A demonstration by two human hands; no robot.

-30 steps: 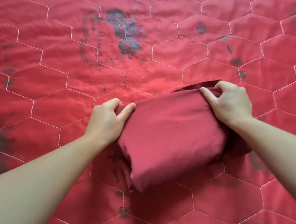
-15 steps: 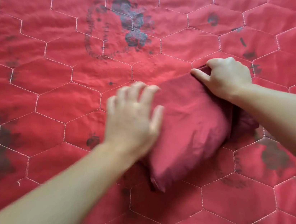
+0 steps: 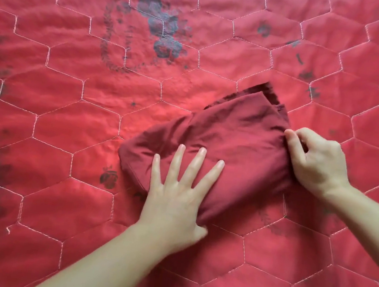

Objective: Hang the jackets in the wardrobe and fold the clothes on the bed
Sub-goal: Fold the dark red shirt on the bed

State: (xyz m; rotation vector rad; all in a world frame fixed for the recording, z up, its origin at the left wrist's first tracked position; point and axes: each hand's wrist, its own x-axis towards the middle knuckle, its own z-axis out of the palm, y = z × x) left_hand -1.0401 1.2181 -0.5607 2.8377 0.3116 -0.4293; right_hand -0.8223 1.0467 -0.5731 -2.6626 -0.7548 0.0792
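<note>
No brand, label or readable writing shows anywhere; the only markings are faded dark floral prints (image 3: 166,29) scattered over the quilt. A folded dark red garment (image 3: 226,148) lies on the bed right of centre, a thick oblong bundle whose long axis runs diagonally, from its rounded near-left end up to a squarer far-right corner, where the layered edges of the fold show as a dark seam. The left hand (image 3: 174,194) lies flat and spread wide on the near-left part of the bundle, palm down, fingers splayed and pressing the cloth, gripping nothing. The right hand (image 3: 316,160) is curled at the bundle's right edge, thumb and fingers closed in a pinch on the cloth there. Both forearms are bare. The bed is covered by a red quilt (image 3: 65,127) stitched in pale thread into large hexagons, lightly creased, its prints worn to grey-blue blotches, with a wreath-like ring at the upper left of centre. The quilt fills the whole view, so nothing of the room around it can be seen.
</note>
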